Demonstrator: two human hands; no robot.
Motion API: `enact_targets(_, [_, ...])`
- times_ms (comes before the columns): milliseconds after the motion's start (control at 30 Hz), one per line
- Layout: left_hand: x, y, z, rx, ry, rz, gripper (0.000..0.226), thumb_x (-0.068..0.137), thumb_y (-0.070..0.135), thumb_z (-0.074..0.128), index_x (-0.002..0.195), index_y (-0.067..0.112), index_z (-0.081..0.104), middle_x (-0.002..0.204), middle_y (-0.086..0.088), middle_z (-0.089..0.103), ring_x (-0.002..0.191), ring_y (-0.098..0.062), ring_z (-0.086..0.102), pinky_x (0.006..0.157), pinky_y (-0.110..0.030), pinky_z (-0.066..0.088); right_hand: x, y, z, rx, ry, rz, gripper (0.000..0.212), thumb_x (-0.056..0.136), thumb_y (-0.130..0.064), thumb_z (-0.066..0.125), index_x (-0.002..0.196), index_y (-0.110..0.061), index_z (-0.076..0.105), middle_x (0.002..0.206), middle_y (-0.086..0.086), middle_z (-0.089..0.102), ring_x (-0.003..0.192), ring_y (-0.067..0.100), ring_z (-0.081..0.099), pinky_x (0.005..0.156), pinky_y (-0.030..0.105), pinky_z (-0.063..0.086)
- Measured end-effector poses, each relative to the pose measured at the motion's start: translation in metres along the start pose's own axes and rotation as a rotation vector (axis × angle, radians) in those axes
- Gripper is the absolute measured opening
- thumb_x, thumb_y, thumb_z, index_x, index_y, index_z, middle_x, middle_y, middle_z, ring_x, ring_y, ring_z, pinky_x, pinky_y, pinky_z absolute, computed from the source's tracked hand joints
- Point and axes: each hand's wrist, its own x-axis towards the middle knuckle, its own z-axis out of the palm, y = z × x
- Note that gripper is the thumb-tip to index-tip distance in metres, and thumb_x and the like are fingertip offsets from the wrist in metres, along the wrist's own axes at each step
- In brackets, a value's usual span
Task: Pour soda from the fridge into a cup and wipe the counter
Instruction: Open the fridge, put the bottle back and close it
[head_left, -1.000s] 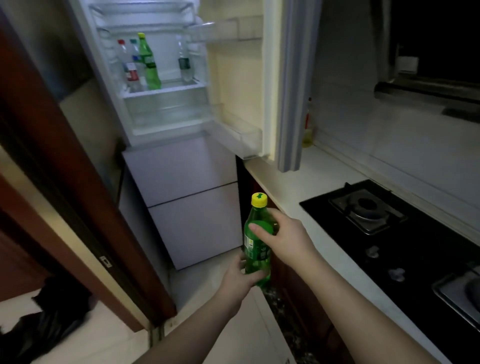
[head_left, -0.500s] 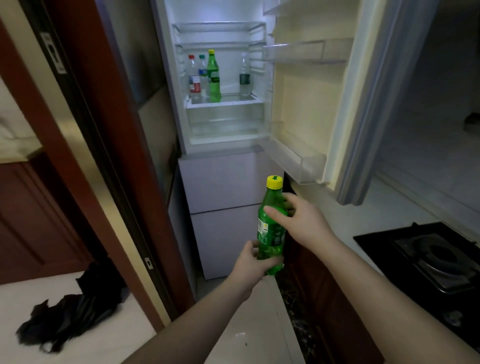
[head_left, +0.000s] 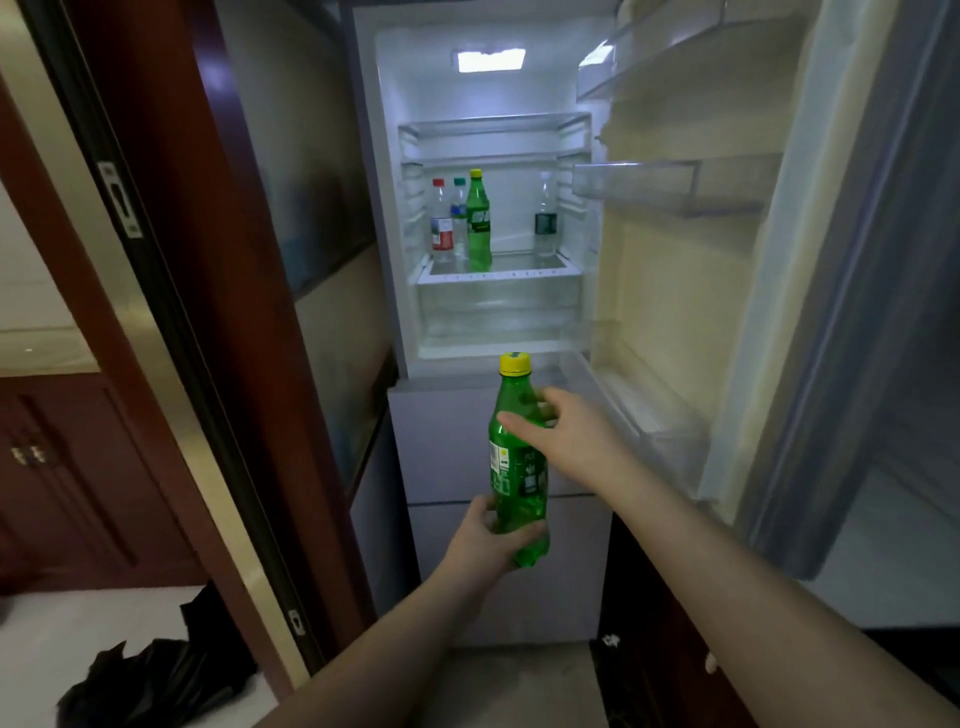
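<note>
Standing upright in front of the open fridge (head_left: 488, 332), a green soda bottle (head_left: 518, 467) with a yellow cap (head_left: 515, 364) is held by both bare hands. The left hand (head_left: 488, 540) grips the bottle near its base, fingers wrapped around the lower body. The right hand (head_left: 566, 431) reaches in from the right and closes on the upper body just below the neck, thumb across the near face and fingers curled behind. The cap is on. The bottle's label (head_left: 511, 467) sits between the two hands.

The fridge's upper compartment is lit, and its door (head_left: 779, 260) stands swung open to the right, with clear door bins visible. On the far glass shelf (head_left: 498, 267) stand four bottles: a red-capped clear bottle (head_left: 441, 223) at the left, a clear bottle with a green cap (head_left: 459, 218) just beside it, a second green soda bottle (head_left: 479, 223) touching or nearly touching that one, and a dark-labelled clear bottle (head_left: 545, 218) apart to the right. Two closed lower compartments (head_left: 452, 457) lie behind the held bottle.

At the left, a dark red door frame (head_left: 171, 260) runs upward. A black bag (head_left: 156, 680) lies on the pale floor at near left.
</note>
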Motion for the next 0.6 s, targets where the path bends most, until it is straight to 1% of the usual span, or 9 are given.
enact_targets(67, [0.018, 0.013, 0.004, -0.005, 0.021, 0.016, 0.07, 0.068, 0.028, 0.088, 0.125, 0.021, 0.049, 0.119, -0.003, 0.064, 0.103, -0.021, 0.067, 0.084, -0.042, 0.059, 0.024, 0.0, -0.009, 0.001, -0.032, -0.02, 0.057, 0.074, -0.064, 0.066, 0.115, -0.025, 0.064, 0.108, -0.008, 0.066, 0.096, 0.01, 0.063, 0.086, 0.033, 0.052])
enact_targets(100, [0.029, 0.02, 0.008, -0.017, 0.029, 0.029, 0.066, 0.071, 0.024, 0.086, 0.125, 0.02, 0.049, 0.118, -0.003, 0.065, 0.103, -0.021, 0.067, 0.084, -0.043, 0.059, 0.038, 0.001, -0.014, 0.003, -0.041, -0.034, 0.054, 0.076, -0.061, 0.067, 0.115, -0.025, 0.063, 0.109, -0.007, 0.066, 0.096, 0.01, 0.063, 0.085, 0.033, 0.053])
enact_targets(167, [0.043, 0.033, 0.012, -0.028, 0.035, 0.041, 0.062, 0.075, 0.021, 0.084, 0.126, 0.018, 0.048, 0.118, -0.003, 0.066, 0.102, -0.021, 0.068, 0.085, -0.043, 0.058, 0.058, -0.001, -0.02, 0.006, -0.038, -0.062, 0.051, 0.076, -0.06, 0.067, 0.113, -0.025, 0.064, 0.108, -0.008, 0.066, 0.094, 0.01, 0.063, 0.082, 0.031, 0.053])
enact_targets(200, [0.053, 0.04, 0.015, -0.024, 0.043, 0.049, 0.063, 0.075, 0.022, 0.083, 0.126, 0.018, 0.047, 0.118, -0.003, 0.066, 0.102, -0.021, 0.068, 0.086, -0.043, 0.058, 0.069, -0.002, -0.024, -0.003, -0.037, -0.075, 0.05, 0.077, -0.06, 0.067, 0.112, -0.025, 0.063, 0.105, -0.009, 0.065, 0.091, 0.009, 0.063, 0.077, 0.028, 0.052])
enact_targets(267, [0.071, 0.053, 0.019, -0.023, 0.06, 0.066, 0.063, 0.076, 0.024, 0.083, 0.127, 0.018, 0.046, 0.119, -0.002, 0.065, 0.102, -0.02, 0.068, 0.087, -0.043, 0.058, 0.09, -0.005, -0.032, -0.032, -0.036, -0.096, 0.05, 0.078, -0.061, 0.065, 0.114, -0.026, 0.062, 0.103, -0.008, 0.064, 0.086, 0.009, 0.06, 0.066, 0.023, 0.047])
enact_targets(300, [0.08, 0.06, 0.02, -0.017, 0.07, 0.074, 0.063, 0.076, 0.025, 0.083, 0.127, 0.017, 0.046, 0.118, -0.002, 0.065, 0.102, -0.02, 0.068, 0.088, -0.043, 0.057, 0.101, -0.006, -0.036, -0.046, -0.038, -0.103, 0.051, 0.078, -0.061, 0.064, 0.114, -0.025, 0.062, 0.104, -0.006, 0.065, 0.085, 0.009, 0.06, 0.063, 0.022, 0.044])
enact_targets(400, [0.105, 0.077, 0.023, 0.003, 0.088, 0.101, 0.059, 0.077, 0.025, 0.082, 0.125, 0.018, 0.048, 0.117, -0.001, 0.065, 0.102, -0.02, 0.068, 0.088, -0.043, 0.057, 0.13, -0.013, -0.046, -0.072, -0.049, -0.122, 0.055, 0.08, -0.061, 0.063, 0.119, -0.022, 0.062, 0.113, -0.002, 0.065, 0.086, 0.01, 0.057, 0.06, 0.021, 0.04])
enact_targets(467, [0.123, 0.087, 0.023, 0.003, 0.096, 0.108, 0.06, 0.076, 0.026, 0.082, 0.125, 0.019, 0.049, 0.118, -0.002, 0.064, 0.102, -0.021, 0.067, 0.087, -0.043, 0.058, 0.15, -0.015, -0.048, -0.079, -0.059, -0.124, 0.056, 0.08, -0.06, 0.063, 0.12, -0.021, 0.062, 0.115, 0.0, 0.065, 0.087, 0.01, 0.057, 0.059, 0.02, 0.039])
enact_targets(600, [0.159, 0.105, 0.017, -0.011, 0.11, 0.122, 0.059, 0.076, 0.024, 0.082, 0.125, 0.018, 0.049, 0.119, -0.004, 0.063, 0.102, -0.023, 0.067, 0.086, -0.044, 0.058, 0.186, -0.018, -0.047, -0.034, -0.053, -0.116, 0.058, 0.08, -0.058, 0.065, 0.124, -0.019, 0.06, 0.12, 0.0, 0.063, 0.093, 0.012, 0.059, 0.06, 0.02, 0.04])
